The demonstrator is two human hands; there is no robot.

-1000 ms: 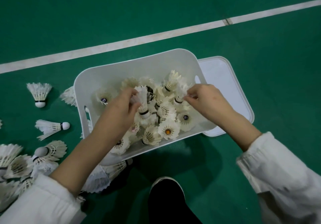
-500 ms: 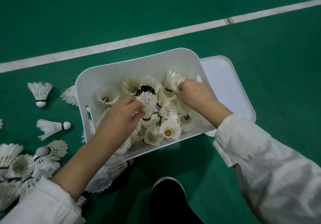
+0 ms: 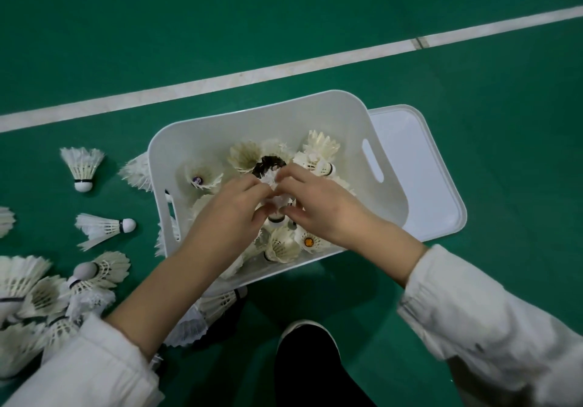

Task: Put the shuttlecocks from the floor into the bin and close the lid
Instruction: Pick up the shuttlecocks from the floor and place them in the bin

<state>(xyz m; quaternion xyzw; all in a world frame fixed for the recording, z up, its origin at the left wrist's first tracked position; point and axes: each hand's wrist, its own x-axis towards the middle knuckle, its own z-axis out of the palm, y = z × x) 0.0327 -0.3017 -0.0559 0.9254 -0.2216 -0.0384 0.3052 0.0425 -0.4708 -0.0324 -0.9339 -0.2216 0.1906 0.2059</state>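
Observation:
A white plastic bin (image 3: 220, 132) stands on the green floor, holding several white feather shuttlecocks (image 3: 318, 148). Over its middle, my left hand (image 3: 233, 211) and my right hand (image 3: 318, 204) meet, fingers pinched together on one white shuttlecock (image 3: 273, 181) between them. The bin's white lid (image 3: 419, 166) lies flat on the floor under the bin's right side. Several more shuttlecocks lie on the floor at the left: one upright (image 3: 82, 166), one on its side (image 3: 104, 226), and a pile (image 3: 41, 290) at the lower left.
A white court line (image 3: 284, 69) crosses the green floor behind the bin. My dark shoe (image 3: 309, 362) is on the floor just in front of the bin. Some shuttlecocks (image 3: 208, 308) lie under the bin's near edge, partly hidden by my left forearm.
My right hand has moved left from the bin's right side to the middle and joined my left hand on one shuttlecock. The bin and lid have not moved.

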